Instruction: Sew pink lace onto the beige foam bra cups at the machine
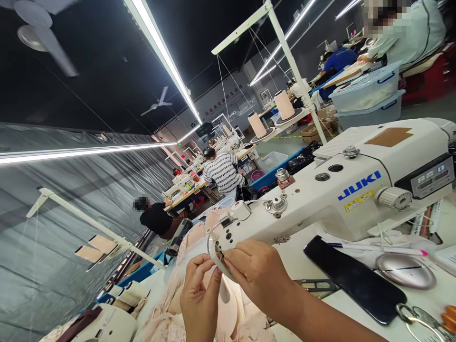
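Note:
A white JUKI sewing machine (313, 194) reaches across the view, its head end close to both hands. My left hand (201, 297) is raised at the left of the machine's end, thumb and fingertips pinched together; what they hold, if anything, is too small to see. My right hand (258, 273) is closed against the front of the machine head, beside the curved white guard (214, 254); its fingertips are partly hidden, and I cannot make out what is in them. Pale pink fabric with lace (162, 316) lies beneath and around the hands.
Right of my forearm lie a black phone (352, 280), a silver oval object (406, 271), a pen (377, 249) and metal rings (416, 323). Two peach thread cones (285, 105) stand on a rack behind the machine. Other people sit at machines farther off; plastic bins (370, 97) are stacked back right.

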`<state>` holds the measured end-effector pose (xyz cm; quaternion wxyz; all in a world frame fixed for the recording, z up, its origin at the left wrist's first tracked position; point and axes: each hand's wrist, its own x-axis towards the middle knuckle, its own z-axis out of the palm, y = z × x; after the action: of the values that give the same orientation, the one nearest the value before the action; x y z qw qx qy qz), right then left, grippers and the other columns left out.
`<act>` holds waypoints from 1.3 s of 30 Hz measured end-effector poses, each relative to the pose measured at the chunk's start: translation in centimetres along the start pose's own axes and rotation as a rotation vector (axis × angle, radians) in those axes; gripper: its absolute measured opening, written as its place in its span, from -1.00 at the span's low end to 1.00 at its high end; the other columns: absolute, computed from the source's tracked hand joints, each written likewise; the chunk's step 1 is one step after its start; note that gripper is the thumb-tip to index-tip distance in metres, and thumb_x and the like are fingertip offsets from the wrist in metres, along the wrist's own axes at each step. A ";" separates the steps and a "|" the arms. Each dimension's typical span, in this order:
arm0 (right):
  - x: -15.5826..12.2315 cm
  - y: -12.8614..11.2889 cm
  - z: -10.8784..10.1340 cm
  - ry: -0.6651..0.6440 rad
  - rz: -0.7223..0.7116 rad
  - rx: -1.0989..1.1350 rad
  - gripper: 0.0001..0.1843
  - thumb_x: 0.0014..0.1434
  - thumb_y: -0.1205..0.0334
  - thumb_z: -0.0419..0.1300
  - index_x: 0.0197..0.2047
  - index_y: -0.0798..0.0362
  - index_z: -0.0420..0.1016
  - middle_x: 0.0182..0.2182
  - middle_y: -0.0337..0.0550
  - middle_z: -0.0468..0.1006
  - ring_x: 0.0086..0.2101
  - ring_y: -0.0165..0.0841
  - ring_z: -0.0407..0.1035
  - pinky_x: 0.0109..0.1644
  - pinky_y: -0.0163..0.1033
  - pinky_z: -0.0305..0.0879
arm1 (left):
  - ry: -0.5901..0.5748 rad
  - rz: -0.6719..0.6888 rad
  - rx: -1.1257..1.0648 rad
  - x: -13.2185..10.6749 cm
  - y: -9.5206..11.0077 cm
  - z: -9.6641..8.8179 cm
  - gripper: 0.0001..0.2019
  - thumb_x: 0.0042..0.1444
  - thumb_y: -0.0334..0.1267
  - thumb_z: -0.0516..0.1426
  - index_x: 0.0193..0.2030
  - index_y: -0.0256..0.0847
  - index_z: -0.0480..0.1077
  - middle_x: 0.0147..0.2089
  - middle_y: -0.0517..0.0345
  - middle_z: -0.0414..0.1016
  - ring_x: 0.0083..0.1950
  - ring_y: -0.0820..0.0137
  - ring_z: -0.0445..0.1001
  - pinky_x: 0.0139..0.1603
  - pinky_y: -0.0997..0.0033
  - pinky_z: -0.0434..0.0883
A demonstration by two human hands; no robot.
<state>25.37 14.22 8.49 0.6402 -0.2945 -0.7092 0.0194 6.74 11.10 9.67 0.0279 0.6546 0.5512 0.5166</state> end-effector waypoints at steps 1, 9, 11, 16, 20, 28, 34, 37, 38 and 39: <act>0.0 0.0 0.0 0.001 -0.007 -0.003 -0.57 0.52 0.27 -0.02 -0.42 0.03 0.41 -0.52 -0.26 0.43 -0.47 -0.35 0.26 -0.34 -0.17 -0.04 | 0.001 -0.001 0.009 0.0 0.0 0.0 -0.79 0.14 0.02 0.34 -0.21 -0.01 0.67 -0.03 0.08 0.46 0.00 0.25 0.42 -0.02 0.40 0.40; 0.0 0.1 0.4 0.011 -0.036 -0.026 -0.63 0.48 0.31 0.06 -0.42 0.03 0.40 -0.52 -0.27 0.42 -0.47 -0.34 0.25 -0.34 -0.17 -0.03 | 0.016 0.010 0.028 -0.1 -0.2 0.1 -0.80 0.16 0.01 0.33 -0.20 -0.02 0.66 -0.03 0.08 0.47 0.00 0.25 0.44 -0.04 0.40 0.39; -0.1 0.1 0.6 0.019 -0.035 -0.027 -0.64 0.47 0.31 0.08 -0.42 0.02 0.39 -0.53 -0.27 0.42 -0.47 -0.34 0.25 -0.34 -0.18 -0.03 | 0.016 0.008 0.040 -0.1 -0.1 0.1 -0.79 0.16 0.02 0.33 -0.20 -0.02 0.66 -0.04 0.08 0.47 -0.02 0.26 0.44 -0.08 0.42 0.39; -0.1 -0.1 1.0 0.064 -0.037 -0.046 -0.62 0.46 0.35 0.07 -0.44 0.03 0.37 -0.54 -0.26 0.41 -0.49 -0.35 0.23 -0.34 -0.17 -0.04 | 0.033 0.029 0.032 -0.1 0.2 0.2 -0.79 0.17 0.03 0.32 -0.23 -0.03 0.65 -0.07 0.08 0.47 -0.05 0.26 0.45 -0.09 0.41 0.40; -0.3 -0.5 0.5 -0.006 0.010 0.029 -0.74 0.42 0.35 0.09 -0.32 0.03 0.47 -0.47 -0.22 0.50 -0.43 -0.33 0.31 -0.31 -0.19 0.03 | 0.035 0.031 0.016 0.1 0.2 0.4 -0.75 0.19 0.05 0.31 -0.23 -0.07 0.62 -0.03 0.06 0.46 -0.01 0.24 0.44 -0.01 0.37 0.42; -0.8 -2.4 -3.0 -0.273 0.298 0.345 -0.67 0.29 0.42 0.10 0.08 -0.01 0.46 -0.24 -0.22 0.59 -0.32 -0.38 0.45 -0.26 -0.32 0.32 | 0.007 -0.272 -0.534 -0.8 1.2 0.9 -0.64 0.18 0.12 0.32 -0.14 -0.12 0.48 0.01 0.10 0.48 0.07 0.30 0.44 0.07 0.43 0.40; -2.2 -3.6 -4.0 -0.120 0.320 0.309 -0.63 0.35 0.32 0.08 0.19 -0.07 0.43 -0.10 -0.15 0.61 -0.24 -0.34 0.50 -0.34 -0.33 0.42 | -0.018 -0.325 -0.915 -1.0 2.4 -1.1 -0.65 0.10 -0.02 0.41 -0.34 -0.18 0.38 -0.38 0.24 0.31 -0.18 0.37 0.47 -0.12 0.47 0.45; -3.9 -3.1 -4.7 0.010 0.396 0.213 -0.70 0.39 0.21 0.10 0.15 -0.07 0.47 -0.04 -0.09 0.61 -0.28 -0.32 0.50 -0.34 -0.30 0.46 | -0.098 -0.182 -0.802 -2.6 1.8 -2.5 -0.71 0.28 -0.03 0.27 -0.32 -0.15 0.37 -0.45 0.27 0.24 -0.44 0.46 0.28 -0.37 0.49 0.34; -4.6 -2.9 -4.8 0.039 0.431 0.187 -0.73 0.39 0.18 0.11 0.11 -0.07 0.49 -0.04 -0.08 0.61 -0.25 -0.31 0.51 -0.32 -0.30 0.47 | -0.134 -0.120 -0.687 -3.6 1.4 -2.7 -0.71 0.34 -0.03 0.21 -0.32 -0.15 0.37 -0.44 0.25 0.25 -0.45 0.44 0.26 -0.39 0.47 0.30; -5.3 -2.7 -4.8 0.054 0.465 0.171 -0.75 0.40 0.14 0.12 0.07 -0.06 0.51 -0.06 -0.08 0.61 -0.22 -0.29 0.52 -0.30 -0.30 0.47 | -0.167 -0.066 -0.561 -4.8 1.0 -2.7 -0.70 0.38 -0.03 0.15 -0.33 -0.14 0.37 -0.44 0.22 0.27 -0.44 0.42 0.26 -0.39 0.45 0.28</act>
<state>28.80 7.95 5.73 0.6600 -0.3950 -0.6008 0.2179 6.15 5.66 8.44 0.2697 0.6434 0.4036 0.5920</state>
